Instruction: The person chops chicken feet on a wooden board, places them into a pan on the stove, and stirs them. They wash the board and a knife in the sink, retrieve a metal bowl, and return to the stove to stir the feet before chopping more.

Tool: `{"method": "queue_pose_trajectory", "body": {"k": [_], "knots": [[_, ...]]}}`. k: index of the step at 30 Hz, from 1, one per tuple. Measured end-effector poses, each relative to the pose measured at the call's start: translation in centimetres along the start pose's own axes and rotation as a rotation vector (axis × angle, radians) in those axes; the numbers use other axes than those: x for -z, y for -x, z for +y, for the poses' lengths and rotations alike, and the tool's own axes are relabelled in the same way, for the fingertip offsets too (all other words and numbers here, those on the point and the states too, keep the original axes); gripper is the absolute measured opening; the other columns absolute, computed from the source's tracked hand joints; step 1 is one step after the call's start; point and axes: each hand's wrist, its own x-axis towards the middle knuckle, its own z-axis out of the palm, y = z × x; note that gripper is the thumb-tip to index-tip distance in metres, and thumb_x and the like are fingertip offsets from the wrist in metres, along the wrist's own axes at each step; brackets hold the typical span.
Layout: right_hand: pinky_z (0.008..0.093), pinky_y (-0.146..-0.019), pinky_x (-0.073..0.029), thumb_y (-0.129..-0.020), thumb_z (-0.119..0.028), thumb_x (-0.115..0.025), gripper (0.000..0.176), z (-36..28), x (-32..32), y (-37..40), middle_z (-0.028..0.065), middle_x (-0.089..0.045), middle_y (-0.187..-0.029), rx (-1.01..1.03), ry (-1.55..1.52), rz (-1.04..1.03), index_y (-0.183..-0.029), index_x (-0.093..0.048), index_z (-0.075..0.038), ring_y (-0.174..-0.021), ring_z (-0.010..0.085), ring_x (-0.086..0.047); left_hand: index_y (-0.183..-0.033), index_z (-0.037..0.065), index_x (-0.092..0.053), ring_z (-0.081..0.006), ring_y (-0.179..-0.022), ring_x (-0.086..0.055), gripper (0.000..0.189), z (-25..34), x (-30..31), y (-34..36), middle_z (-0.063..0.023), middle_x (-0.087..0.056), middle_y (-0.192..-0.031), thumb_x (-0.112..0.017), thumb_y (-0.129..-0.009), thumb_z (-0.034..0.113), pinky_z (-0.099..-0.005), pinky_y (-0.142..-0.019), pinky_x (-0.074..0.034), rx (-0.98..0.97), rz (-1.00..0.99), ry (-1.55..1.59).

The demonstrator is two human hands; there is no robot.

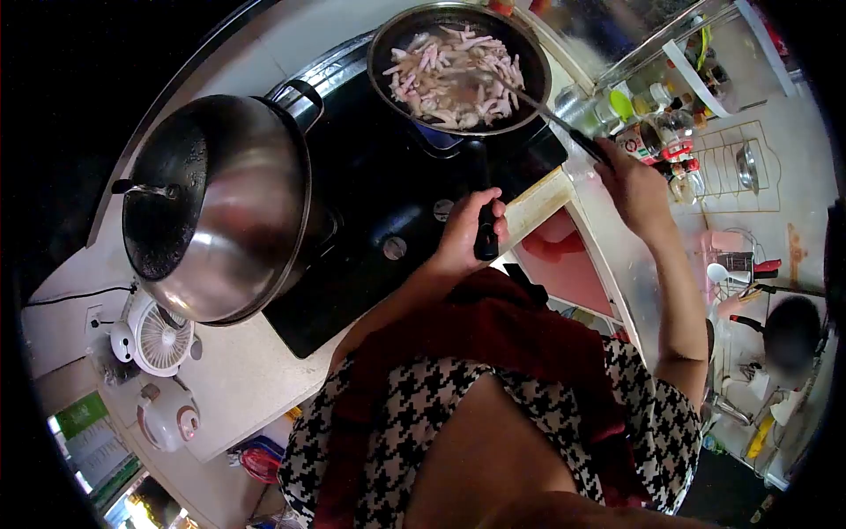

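Observation:
A dark frying pan [381, 78] sits on the far part of the black stove [370, 189]. Pale pinkish pieces of meat [423, 72], which look like chicken feet, lie in it with a little liquid. The pan's black handle [477, 167] points toward my body, and my left hand [471, 231] is wrapped round its end. On the right, my right hand [636, 189] grips the black handle of a metal spatula [551, 113]. Its far end reaches in among the pieces and is partly hidden by them.
A large lidded wok [251, 212] stands on the stove's left side. Bottles and jars [656, 141] crowd the right counter, beside a wire rack [727, 167]. A white fan [163, 335] and a rice cooker [167, 416] are at the lower left. A black pan [791, 335] is far right.

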Motion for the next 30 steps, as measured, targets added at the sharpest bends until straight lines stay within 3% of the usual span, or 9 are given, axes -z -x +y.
{"method": "queue_pose_trajectory", "body": {"k": [3,7,14,19,21,23,25,27,30], "knots": [[0.0431,-0.060,-0.049,-0.087,-0.029,-0.052,0.034,-1.9,-1.4,-2.4,0.0152,-0.064,-0.084,-0.100,-0.006,-0.030,-0.117,-0.052,-0.014,-0.073,0.0324,-0.062,-0.089,0.009,-0.048,-0.0147,-0.053,-0.047,0.016,-0.2,0.3,0.0,-0.0027,-0.050,-0.071,-0.057,-0.082,0.021,-0.0276,-0.049,-0.040,-0.011,-0.009,0.006],[0.0427,-0.056,-0.049,-0.087,-0.031,-0.051,0.042,-2.0,-5.8,-3.6,0.0150,-0.063,-0.080,0.014,0.163,-0.074,-0.126,-0.045,-0.016,-0.069,0.0318,-0.063,-0.088,0.008,-0.049,-0.0136,-0.054,-0.047,0.016,0.2,0.3,0.3,-0.0027,-0.049,-0.071,-0.056,-0.083,0.022,-0.0267,-0.050,-0.040,-0.036,-0.041,-0.030],[0.0392,-0.050,-0.049,-0.086,-0.030,-0.053,0.045,0.4,0.3,1.5,0.0125,-0.060,-0.076,0.039,0.303,-0.125,-0.128,-0.045,-0.017,-0.065,0.0267,-0.062,-0.103,0.009,-0.047,-0.0106,-0.059,-0.044,0.024,1.5,1.2,1.4,0.0009,-0.049,-0.076,-0.055,-0.086,0.025,-0.0253,-0.053,-0.038,0.003,-0.048,-0.067],[0.0401,-0.054,-0.047,-0.081,-0.023,-0.060,0.046,1.2,-4.5,0.7,0.0117,-0.061,-0.075,0.069,0.216,-0.122,-0.125,-0.049,-0.019,-0.064,0.0285,-0.060,-0.103,0.009,-0.048,-0.0107,-0.058,-0.044,0.024,1.9,2.5,1.1,0.0015,-0.049,-0.075,-0.054,-0.086,0.025,-0.0254,-0.053,-0.037,0.010,-0.107,-0.065],[0.0404,-0.054,-0.047,-0.081,-0.024,-0.060,0.043,2.4,-4.2,0.2,0.0118,-0.062,-0.078,0.095,0.149,-0.030,-0.123,-0.050,-0.021,-0.066,0.0287,-0.060,-0.103,0.009,-0.048,-0.0110,-0.058,-0.044,0.023,2.2,3.3,0.8,0.0015,-0.049,-0.075,-0.053,-0.087,0.025,-0.0255,-0.053,-0.037,0.028,-0.144,-0.053],[0.0408,-0.056,-0.049,-0.085,-0.027,-0.054,0.041,1.7,1.2,0.1,0.0126,-0.064,-0.086,0.018,0.197,-0.139,-0.124,-0.048,-0.021,-0.071,0.0286,-0.063,-0.106,0.009,-0.048,-0.0119,-0.059,-0.045,0.025,2.7,2.8,1.5,-0.0002,-0.050,-0.077,-0.053,-0.087,0.024,-0.0254,-0.054,-0.038,0.023,-0.117,-0.066],[0.0386,-0.054,-0.050,-0.083,-0.025,-0.057,0.037,3.2,4.2,0.4,0.0113,-0.063,-0.083,0.122,0.203,-0.010,-0.120,-0.052,-0.022,-0.068,0.0284,-0.063,-0.109,0.008,-0.047,-0.0125,-0.060,-0.046,0.028,3.0,2.8,1.9,-0.0018,-0.050,-0.079,-0.053,-0.087,0.024,-0.0256,-0.055,-0.038,0.008,-0.083,-0.086],[0.0381,-0.053,-0.050,-0.083,-0.025,-0.057,0.036,3.9,6.4,0.2,0.0116,-0.063,-0.081,0.116,0.237,-0.041,-0.118,-0.053,-0.022,-0.066,0.0281,-0.063,-0.115,0.008,-0.044,-0.0142,-0.063,-0.048,0.033,3.0,3.1,2.2,-0.0055,-0.052,-0.086,-0.053,-0.086,0.020,-0.0283,-0.055,-0.041,-0.050,-0.081,-0.157],[0.0386,-0.053,-0.049,-0.082,-0.025,-0.058,0.037,5.8,3.3,-1.4,0.0116,-0.063,-0.081,0.126,0.348,-0.138,-0.119,-0.053,-0.021,-0.066,0.0277,-0.063,-0.117,0.010,-0.039,-0.0154,-0.064,-0.050,0.034,3.0,2.8,2.6,-0.0075,-0.052,-0.092,-0.051,-0.085,0.013,-0.0307,-0.053,-0.044,-0.147,-0.104,-0.315]]}}
